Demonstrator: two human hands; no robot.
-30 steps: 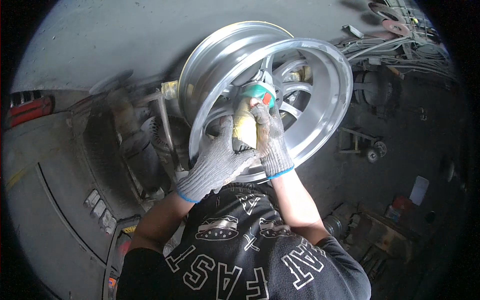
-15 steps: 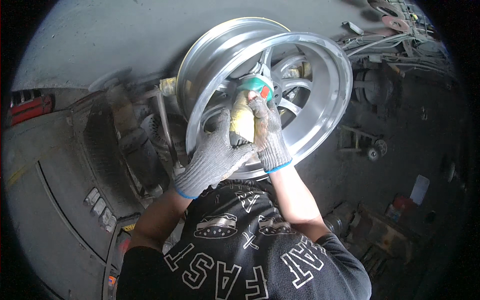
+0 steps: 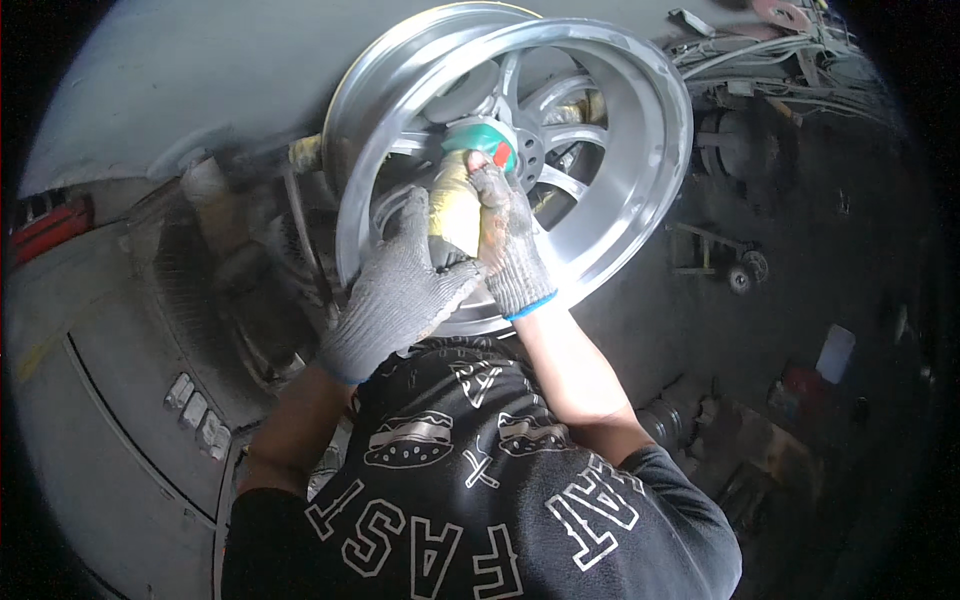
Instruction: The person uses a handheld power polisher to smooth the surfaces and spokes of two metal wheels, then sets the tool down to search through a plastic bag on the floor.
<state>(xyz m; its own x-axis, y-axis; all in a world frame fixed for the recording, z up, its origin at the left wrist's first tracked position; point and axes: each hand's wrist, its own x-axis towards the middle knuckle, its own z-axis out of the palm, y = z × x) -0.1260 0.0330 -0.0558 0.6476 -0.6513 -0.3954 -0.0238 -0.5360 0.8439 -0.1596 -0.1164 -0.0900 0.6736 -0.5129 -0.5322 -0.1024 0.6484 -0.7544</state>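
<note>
A silver multi-spoke alloy wheel [image 3: 631,150] stands tilted in front of me, with a second rim edge [image 3: 364,80] behind its left side. Inside it, near the hub, is a power tool [image 3: 452,212] with a green head, a red switch and a yellow-wrapped body. My left hand [image 3: 395,285], in a grey knit glove, wraps the lower end of this tool from the left. My right hand [image 3: 510,235], gloved with a blue cuff, grips it from the right, thumb beside the red switch. The tool's working face is hidden.
A grey wall [image 3: 190,80] rises behind the wheel. A metal stand [image 3: 305,240] is at the left, with a red object [image 3: 50,230] farther left. Cables [image 3: 760,55] hang at top right. A small wheeled frame [image 3: 740,278] and assorted items [image 3: 760,440] lie on the dark floor at right.
The wheel, tool and both hands appear higher and farther left, and the background has shifted in the picture too. Both hands keep their grip on the tool.
</note>
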